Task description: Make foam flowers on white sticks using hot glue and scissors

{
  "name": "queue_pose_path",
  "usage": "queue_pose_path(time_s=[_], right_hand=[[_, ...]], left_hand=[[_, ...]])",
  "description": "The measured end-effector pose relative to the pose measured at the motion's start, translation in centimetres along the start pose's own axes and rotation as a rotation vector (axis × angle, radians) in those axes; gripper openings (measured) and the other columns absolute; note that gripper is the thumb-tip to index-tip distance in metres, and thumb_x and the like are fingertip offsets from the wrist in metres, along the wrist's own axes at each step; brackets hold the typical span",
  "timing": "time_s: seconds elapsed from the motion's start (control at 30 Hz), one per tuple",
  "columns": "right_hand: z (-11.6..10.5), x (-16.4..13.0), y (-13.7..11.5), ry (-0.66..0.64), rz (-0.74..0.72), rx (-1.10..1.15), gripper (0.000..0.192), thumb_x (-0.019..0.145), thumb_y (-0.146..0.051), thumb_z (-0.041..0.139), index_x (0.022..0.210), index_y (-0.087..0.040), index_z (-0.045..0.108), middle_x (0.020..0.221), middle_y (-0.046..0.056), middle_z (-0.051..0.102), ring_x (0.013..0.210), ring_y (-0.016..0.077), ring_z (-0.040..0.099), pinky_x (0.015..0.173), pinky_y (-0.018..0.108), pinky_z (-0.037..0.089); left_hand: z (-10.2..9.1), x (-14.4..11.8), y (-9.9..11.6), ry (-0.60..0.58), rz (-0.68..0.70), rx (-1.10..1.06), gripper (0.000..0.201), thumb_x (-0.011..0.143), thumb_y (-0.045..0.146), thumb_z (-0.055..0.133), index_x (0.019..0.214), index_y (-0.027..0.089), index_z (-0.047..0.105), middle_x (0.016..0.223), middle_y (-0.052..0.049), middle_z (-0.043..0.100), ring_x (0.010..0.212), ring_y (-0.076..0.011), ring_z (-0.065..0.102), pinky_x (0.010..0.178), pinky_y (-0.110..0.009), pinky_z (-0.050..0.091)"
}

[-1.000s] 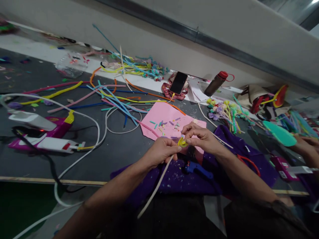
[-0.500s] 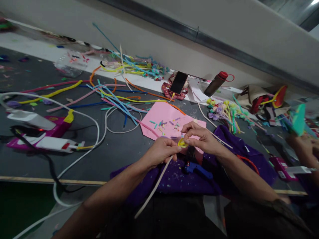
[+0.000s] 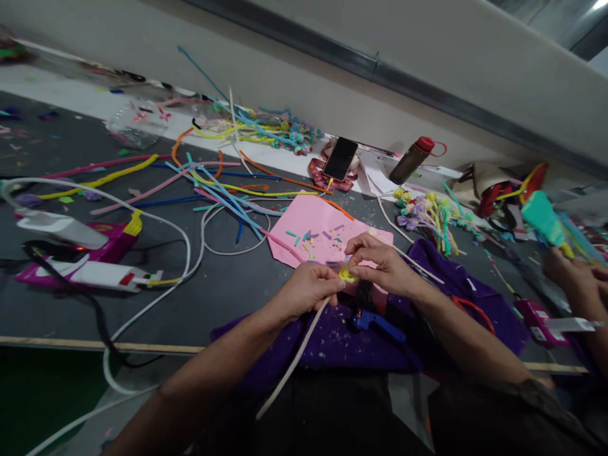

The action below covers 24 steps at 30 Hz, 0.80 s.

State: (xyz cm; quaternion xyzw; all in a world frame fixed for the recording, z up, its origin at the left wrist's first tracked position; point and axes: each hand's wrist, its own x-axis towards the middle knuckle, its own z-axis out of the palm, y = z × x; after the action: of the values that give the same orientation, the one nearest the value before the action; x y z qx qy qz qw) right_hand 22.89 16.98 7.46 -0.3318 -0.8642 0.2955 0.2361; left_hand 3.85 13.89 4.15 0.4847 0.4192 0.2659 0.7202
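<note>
My left hand (image 3: 313, 285) is closed in a pinch at the left side of a small looped yellow pipe cleaner piece (image 3: 348, 273). A long cream stem (image 3: 294, 364) runs down from beneath its fingers toward my lap. On the right side, my right hand (image 3: 380, 259) has its thumb and fingers closed on the same yellow piece, which they partly cover. Both hands are above the near edge of a pink sheet (image 3: 297, 218) strewn with short bits of coloured pipe cleaner. Just below them, a blue-handled tool (image 3: 382, 324) lies on a purple cloth (image 3: 323, 348).
Long coloured pipe cleaners (image 3: 228, 196) lie left of the sheet. Chargers on a magenta power strip (image 3: 107, 250) have looping cables. Behind are a phone (image 3: 341, 158), a bottle (image 3: 411, 161) and bundled small flowers (image 3: 427, 212). At right, another person's hand (image 3: 577, 285) holds a green piece.
My hands stay almost in place, with only a slight shift of the right fingers at the yellow piece. The other person's green piece has moved left.
</note>
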Motion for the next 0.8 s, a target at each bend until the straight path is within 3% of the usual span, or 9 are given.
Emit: queue_pose_path(time_s=[0.23, 0.43, 0.57, 0.67, 0.8], right_hand=[[-0.1, -0.2, -0.1, 0.093, 0.056, 0.124, 0.008, 0.077, -0.027, 0.063, 0.08, -0.021, 0.069, 0.102, 0.006, 0.053, 0.097, 0.0191, 0.051, 0.087, 0.037, 0.04], [0.3, -0.4, 0.4, 0.337, 0.128, 0.303, 0.006, 0.074, -0.027, 0.067, 0.075, -0.022, 0.069, 0.102, 0.005, 0.057, 0.102, 0.0201, 0.05, 0.091, 0.037, 0.038], [0.6, -0.8, 0.2, 0.525, 0.229, 0.395, 0.008, 0.075, -0.027, 0.064, 0.074, -0.019, 0.064, 0.086, 0.003, 0.059, 0.083, 0.0164, 0.055, 0.074, 0.03, 0.044], [1.0, -1.2, -0.9, 0.449, 0.356, 0.47, 0.012, 0.077, -0.028, 0.06, 0.074, -0.017, 0.06, 0.07, 0.0, 0.057, 0.057, 0.0105, 0.051, 0.054, 0.024, 0.041], [2.5, -1.5, -2.4, 0.21, 0.468, 0.525, 0.016, 0.079, -0.031, 0.056, 0.073, -0.016, 0.056, 0.059, -0.003, 0.052, 0.05, 0.0081, 0.048, 0.046, 0.019, 0.035]], left_hand=[[-0.2, 0.0, -0.2, 0.009, 0.024, 0.005, 0.027, 0.069, 0.038, 0.061, 0.059, 0.014, 0.056, 0.046, 0.002, 0.055, 0.03, -0.003, 0.035, 0.033, -0.017, 0.022], [-0.5, 0.2, -0.4, -0.021, 0.013, -0.081, 0.027, 0.069, 0.038, 0.061, 0.059, 0.013, 0.058, 0.047, 0.001, 0.056, 0.029, -0.0019, 0.032, 0.031, -0.016, 0.017], [-0.9, 0.4, -0.4, -0.02, 0.013, -0.235, 0.027, 0.072, 0.038, 0.059, 0.071, 0.011, 0.062, 0.055, -0.001, 0.059, 0.03, -0.0012, 0.032, 0.03, -0.016, 0.015], [-1.2, 0.5, -0.4, 0.005, 0.031, -0.37, 0.027, 0.072, 0.036, 0.061, 0.081, 0.011, 0.063, 0.065, -0.002, 0.06, 0.034, -0.0003, 0.033, 0.031, -0.015, 0.015], [-1.4, 0.5, -0.4, 0.066, 0.076, -0.473, 0.027, 0.069, 0.035, 0.064, 0.083, 0.011, 0.064, 0.058, 0.004, 0.05, 0.035, 0.0007, 0.028, 0.032, -0.015, 0.013]])
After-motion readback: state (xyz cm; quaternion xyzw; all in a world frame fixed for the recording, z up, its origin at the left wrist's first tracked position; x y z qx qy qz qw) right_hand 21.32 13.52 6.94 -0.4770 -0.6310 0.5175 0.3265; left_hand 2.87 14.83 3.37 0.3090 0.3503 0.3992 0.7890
